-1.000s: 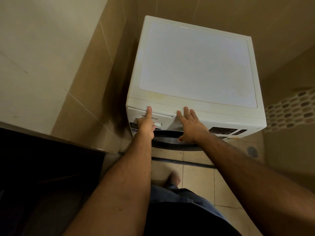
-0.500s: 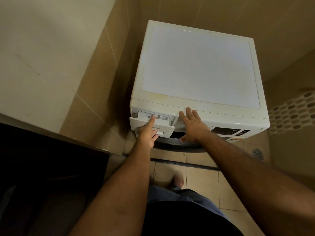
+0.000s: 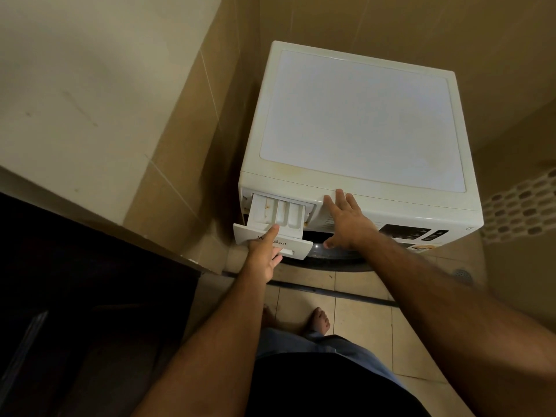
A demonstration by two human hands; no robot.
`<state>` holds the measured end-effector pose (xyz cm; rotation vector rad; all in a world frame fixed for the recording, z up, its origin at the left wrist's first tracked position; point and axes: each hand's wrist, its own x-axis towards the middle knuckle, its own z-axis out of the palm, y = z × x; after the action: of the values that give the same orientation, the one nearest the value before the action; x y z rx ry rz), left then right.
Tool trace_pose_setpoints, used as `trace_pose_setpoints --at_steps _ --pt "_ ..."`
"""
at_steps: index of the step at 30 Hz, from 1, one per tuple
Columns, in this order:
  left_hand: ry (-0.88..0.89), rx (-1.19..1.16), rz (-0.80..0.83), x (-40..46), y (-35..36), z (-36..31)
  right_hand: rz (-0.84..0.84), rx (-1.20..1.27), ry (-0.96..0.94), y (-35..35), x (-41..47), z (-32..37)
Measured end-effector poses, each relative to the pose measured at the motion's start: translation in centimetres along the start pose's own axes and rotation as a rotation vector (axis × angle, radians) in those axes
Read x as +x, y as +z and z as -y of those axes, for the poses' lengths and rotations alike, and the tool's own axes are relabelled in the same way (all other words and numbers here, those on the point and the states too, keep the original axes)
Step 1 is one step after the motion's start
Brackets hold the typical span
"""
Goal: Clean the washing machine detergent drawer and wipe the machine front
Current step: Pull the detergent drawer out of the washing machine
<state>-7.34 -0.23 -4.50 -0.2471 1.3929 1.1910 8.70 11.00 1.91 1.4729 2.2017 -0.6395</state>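
Left hand (image 3: pixel 264 257) closed on the front panel of the detergent drawer (image 3: pixel 272 237): thumb laid over the top of the panel, remaining fingers curled into the recessed handle underneath, so gripping the drawer face. Right hand (image 3: pixel 346 219) open and flat, fingers spread against the upper front of the washing machine (image 3: pixel 358 121) just right of the drawer opening, fingertips at the seam below the lid, holding nothing, apparently bracing the cabinet. Drawer pulled partway out at the machine's top left corner, tilted slightly down at the front, compartments (image 3: pixel 278 213) exposed, with brownish specks and yellowed residue visible on the dividers. To the right, dark control panel (image 3: pixel 409 231); below, the rim of the door (image 3: pixel 331 257), mostly hidden by the forearm. Further out, beige tiled walls, a tiled floor (image 3: pixel 361 311) with bare feet, a floor drain (image 3: pixel 461 273) at the right. No cloth, brush or cleaner in view. By the look of it, only the opening step under way: drawer not yet fully removed, no scrubbing done, machine front not yet wiped, yellowish staining along the lid's front edge.
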Motion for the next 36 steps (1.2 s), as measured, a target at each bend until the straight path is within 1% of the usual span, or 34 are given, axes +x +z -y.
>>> trace_pose_setpoints --at_steps 14,22,24,27,28,29,30,32,36 --pt "-0.014 0.054 0.036 -1.9 -3.5 2.6 -0.046 0.027 -0.002 0.5 -0.5 0.2" --pt "-0.012 0.064 0.032 -2.4 -3.7 2.9 -0.069 0.049 -0.018 1.1 -0.3 0.1" --pt "-0.021 0.063 0.033 -2.5 -3.8 2.8 -0.135 0.082 -0.029 1.3 -0.6 0.5" --pt "-0.024 0.078 0.042 -2.3 -4.0 2.8 -0.423 0.196 -0.082 2.2 -1.7 1.6" --pt "-0.026 0.082 0.037 -2.3 -4.0 2.8 -0.463 0.202 -0.106 2.6 -2.1 2.1" --pt "-0.028 0.082 0.03 -2.3 -4.0 2.8 -0.452 0.199 -0.133 3.1 -2.3 2.7" --pt "-0.031 0.083 0.023 -2.2 -3.9 2.7 -0.405 0.199 -0.149 3.6 -2.3 3.3" --pt "-0.033 0.099 0.008 -2.1 -3.9 2.6 -0.292 0.214 -0.136 4.4 -1.8 4.1" --pt "-0.042 0.153 -0.037 -1.7 -4.3 2.5 -0.181 0.228 -0.106 4.5 0.1 4.6"
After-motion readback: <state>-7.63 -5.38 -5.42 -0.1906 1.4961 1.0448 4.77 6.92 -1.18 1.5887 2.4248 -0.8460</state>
